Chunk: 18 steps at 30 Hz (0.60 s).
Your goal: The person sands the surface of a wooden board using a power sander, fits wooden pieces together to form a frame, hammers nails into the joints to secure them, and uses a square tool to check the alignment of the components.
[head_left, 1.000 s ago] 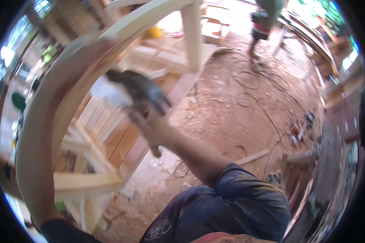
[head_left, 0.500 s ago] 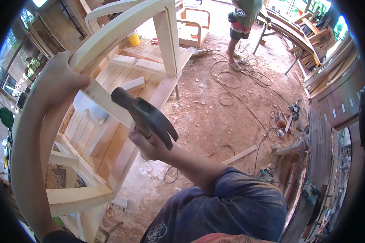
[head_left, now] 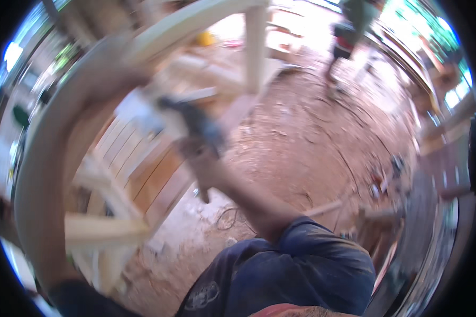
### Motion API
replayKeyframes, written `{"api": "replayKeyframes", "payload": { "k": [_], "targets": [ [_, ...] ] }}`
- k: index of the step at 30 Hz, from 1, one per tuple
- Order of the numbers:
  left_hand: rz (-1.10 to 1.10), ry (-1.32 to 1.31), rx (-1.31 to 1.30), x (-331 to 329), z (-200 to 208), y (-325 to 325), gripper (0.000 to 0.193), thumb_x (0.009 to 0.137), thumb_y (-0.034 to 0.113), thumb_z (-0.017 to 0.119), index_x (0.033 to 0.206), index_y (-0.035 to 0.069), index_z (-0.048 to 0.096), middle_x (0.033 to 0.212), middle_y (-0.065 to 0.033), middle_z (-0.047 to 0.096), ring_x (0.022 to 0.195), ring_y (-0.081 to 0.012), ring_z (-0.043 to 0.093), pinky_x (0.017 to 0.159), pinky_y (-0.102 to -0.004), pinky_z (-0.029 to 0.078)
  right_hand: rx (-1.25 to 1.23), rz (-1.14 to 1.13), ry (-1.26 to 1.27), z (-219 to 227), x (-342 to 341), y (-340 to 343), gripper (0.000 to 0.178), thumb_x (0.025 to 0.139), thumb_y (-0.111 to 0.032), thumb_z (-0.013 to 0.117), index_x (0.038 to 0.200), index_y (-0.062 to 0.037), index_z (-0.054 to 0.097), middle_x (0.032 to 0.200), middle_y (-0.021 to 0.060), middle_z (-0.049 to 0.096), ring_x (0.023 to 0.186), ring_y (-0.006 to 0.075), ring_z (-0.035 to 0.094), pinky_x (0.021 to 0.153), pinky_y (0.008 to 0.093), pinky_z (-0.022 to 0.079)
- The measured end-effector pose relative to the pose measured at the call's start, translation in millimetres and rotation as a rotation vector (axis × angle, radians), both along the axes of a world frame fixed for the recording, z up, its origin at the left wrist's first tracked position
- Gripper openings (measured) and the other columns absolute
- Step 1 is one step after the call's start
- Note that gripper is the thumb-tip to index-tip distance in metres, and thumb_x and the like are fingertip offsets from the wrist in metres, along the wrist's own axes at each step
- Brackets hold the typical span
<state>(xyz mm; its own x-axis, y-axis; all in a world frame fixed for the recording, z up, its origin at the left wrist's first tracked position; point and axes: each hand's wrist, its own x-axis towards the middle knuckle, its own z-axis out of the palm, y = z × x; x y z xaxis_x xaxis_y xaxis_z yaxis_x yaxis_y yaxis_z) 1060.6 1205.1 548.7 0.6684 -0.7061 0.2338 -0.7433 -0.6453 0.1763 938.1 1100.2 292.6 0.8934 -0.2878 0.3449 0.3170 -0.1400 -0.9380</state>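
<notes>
Yellow bucket [head_left: 206, 38] left of upright post [head_left: 255, 55]. Cable [head_left: 349, 161] on floor [head_left: 296, 142]; other person [head_left: 346, 42] standing beyond. Forearm hides part of curved rail [head_left: 195, 22]. Left hand [head_left: 116, 66] at rail, blurred; cannot tell how far closed. Right hand [head_left: 197, 154] wrapped round hammer [head_left: 200, 120], head over edge of slatted surface [head_left: 120, 143] in view. Count: one hammer, one bucket, one other person.

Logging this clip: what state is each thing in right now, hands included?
Left hand: on the curved wooden rail; finger closure too blurred to tell
Right hand: closed on the hammer
Hammer: held, blurred
Curved wooden rail: meeting an upright post
Seat boards: side by side
Floor: littered with small bits
Other person: standing
</notes>
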Motion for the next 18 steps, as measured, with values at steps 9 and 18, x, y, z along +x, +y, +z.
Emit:
{"api": "replayKeyframes", "payload": {
  "k": [9,18],
  "targets": [
    [-0.377,0.082,0.064,14,-20,-28,0.061,0.069,0.027,0.077,0.121,-0.003,0.067,0.115,-0.0174,0.068,0.106,-0.0260,0.065,0.096,-0.0390,0.049,-0.382,0.050,0.022,-107,-42,-89,0.040,0.102,-0.016,0.061,0.136,0.0034,0.052,0.121,0.0083,0.046,0.113,0.0212,0.039,0.097,0.0357,0.028],
    [-0.161,0.127,0.079,54,-19,-22,0.058,0.071,0.027,0.075,0.120,-0.002,0.069,0.117,-0.0165,0.069,0.107,-0.0248,0.064,0.096,-0.0394,0.048,-0.810,0.484,0.470,-150,-81,-109,0.028,0.088,-0.018,0.078,0.083,0.0053,0.064,0.064,0.0122,0.060,0.060,0.0195,0.055,0.060,0.0391,0.047]
  ]
}}
